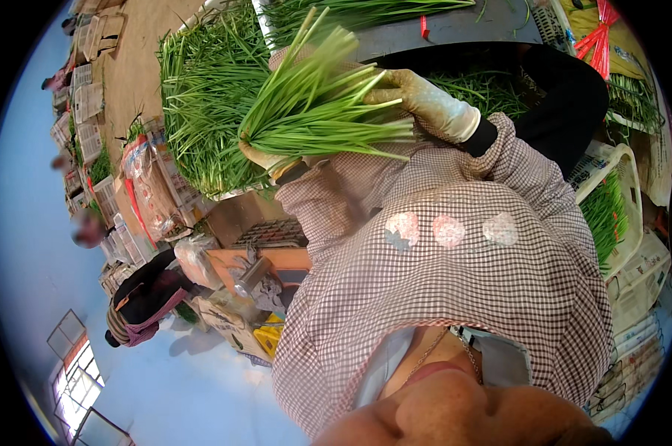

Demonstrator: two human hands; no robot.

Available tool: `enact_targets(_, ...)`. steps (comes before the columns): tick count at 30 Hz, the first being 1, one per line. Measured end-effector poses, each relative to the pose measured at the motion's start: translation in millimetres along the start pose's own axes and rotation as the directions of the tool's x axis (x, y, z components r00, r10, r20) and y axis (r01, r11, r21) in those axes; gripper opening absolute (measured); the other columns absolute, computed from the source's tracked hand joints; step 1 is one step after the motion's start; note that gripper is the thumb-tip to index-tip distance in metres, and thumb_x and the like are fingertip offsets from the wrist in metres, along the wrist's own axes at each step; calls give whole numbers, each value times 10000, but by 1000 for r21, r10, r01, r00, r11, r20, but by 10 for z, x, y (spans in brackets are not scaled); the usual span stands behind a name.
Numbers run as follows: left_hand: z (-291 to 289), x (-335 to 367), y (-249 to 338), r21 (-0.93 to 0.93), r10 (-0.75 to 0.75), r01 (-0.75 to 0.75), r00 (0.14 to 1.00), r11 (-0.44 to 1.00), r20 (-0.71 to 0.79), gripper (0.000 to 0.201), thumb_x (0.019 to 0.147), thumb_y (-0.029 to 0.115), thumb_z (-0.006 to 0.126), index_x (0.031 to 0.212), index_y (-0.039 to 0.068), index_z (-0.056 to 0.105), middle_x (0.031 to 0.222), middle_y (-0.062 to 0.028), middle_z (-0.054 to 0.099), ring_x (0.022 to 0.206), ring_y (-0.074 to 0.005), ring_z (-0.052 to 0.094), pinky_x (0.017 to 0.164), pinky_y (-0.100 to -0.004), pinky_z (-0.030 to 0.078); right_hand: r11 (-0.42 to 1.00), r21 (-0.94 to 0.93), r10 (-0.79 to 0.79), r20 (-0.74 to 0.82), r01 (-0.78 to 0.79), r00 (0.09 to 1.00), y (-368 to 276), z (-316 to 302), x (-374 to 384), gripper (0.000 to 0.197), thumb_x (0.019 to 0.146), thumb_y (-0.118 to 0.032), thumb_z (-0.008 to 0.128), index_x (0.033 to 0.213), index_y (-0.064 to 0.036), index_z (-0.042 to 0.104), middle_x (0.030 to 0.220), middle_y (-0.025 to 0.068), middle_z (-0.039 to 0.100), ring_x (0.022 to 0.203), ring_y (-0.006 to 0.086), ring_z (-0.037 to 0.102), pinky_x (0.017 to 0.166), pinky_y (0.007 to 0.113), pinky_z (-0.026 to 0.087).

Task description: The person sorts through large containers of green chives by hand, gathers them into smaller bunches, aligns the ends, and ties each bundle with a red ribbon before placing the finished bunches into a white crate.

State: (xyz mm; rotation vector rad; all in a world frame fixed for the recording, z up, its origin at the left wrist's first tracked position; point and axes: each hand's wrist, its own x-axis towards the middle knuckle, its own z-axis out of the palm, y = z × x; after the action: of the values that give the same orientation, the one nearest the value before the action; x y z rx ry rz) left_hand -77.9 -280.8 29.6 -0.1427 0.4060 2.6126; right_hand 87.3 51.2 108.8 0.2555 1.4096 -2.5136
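A loose bunch of green chives (314, 111) fans out across the front of my body, its pale stalk ends toward the right. My gloved left hand (267, 157) is closed round the leafy side of the bunch, with most of its fingers hidden beneath the leaves. At the stalk ends is my right hand (425, 104), in a stained pale glove, its fingers bent round a few stalks. Just beyond my left hand lies a large heap of chives (210, 104) in a white-rimmed crate. Part of the bunch is blurred at its upper edge.
Ahead is a dark grey tabletop (455, 26) bearing more chives and a red tie (424, 27). Red ribbons (600, 37) hang at the far right. A white basket (633, 201) of chives stands at my right. Another person (146, 297) bends among crates on the left.
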Motion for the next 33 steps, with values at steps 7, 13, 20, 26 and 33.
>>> enact_targets(7, 70, 49, 8, 156, 152, -113, 953, 981, -264, 252, 936, 402, 569, 952, 207, 727, 1167, -90, 735, 1045, -317, 702, 875, -543, 592, 907, -323, -335, -166, 270, 927, 102, 112, 72, 464, 901, -129, 800, 1309, 17, 633, 1215, 138, 687, 1127, 222, 677, 1002, 348, 532)
enact_targets(13, 144, 12, -108, 244, 260, -190, 919, 951, -298, 219, 942, 378, 585, 918, 209, 723, 1079, -47, 747, 1002, -272, 699, 835, -502, 591, 393, -873, -583, 7, 288, 813, 133, 103, 57, 412, 940, -357, 735, 1269, -112, 703, 1394, 121, 571, 1290, 311, 548, 1216, 555, 270)
enact_targets(20, 66, 29, -67, 138, 234, -205, 940, 969, -249, 214, 954, 388, 600, 967, 207, 714, 1054, -16, 742, 1002, -254, 689, 843, -484, 586, -56, -994, -574, 110, 96, 812, 97, 63, 152, 351, 943, -384, 678, 1240, -198, 701, 1401, 46, 590, 1354, 240, 513, 1254, 590, 128)
enact_targets(26, 130, -29, -157, 227, 243, -176, 919, 958, -310, 275, 945, 453, 590, 991, 207, 704, 1123, -29, 722, 1054, -275, 673, 873, -528, 579, -148, -986, -758, 165, 81, 631, 139, 135, 175, 189, 942, -285, 655, 1080, -172, 718, 1323, 31, 665, 1277, 226, 580, 1248, 589, 195)
enact_targets(33, 59, 4, -115, 255, 242, -161, 912, 954, -331, 332, 968, 468, 515, 1040, 198, 695, 1180, -61, 705, 1085, -299, 661, 886, -554, 572, -63, -998, -800, 31, -33, 599, 144, -281, 22, 125, 941, -162, 672, 897, -46, 692, 1186, 35, 719, 1071, 248, 668, 1137, 537, 402)
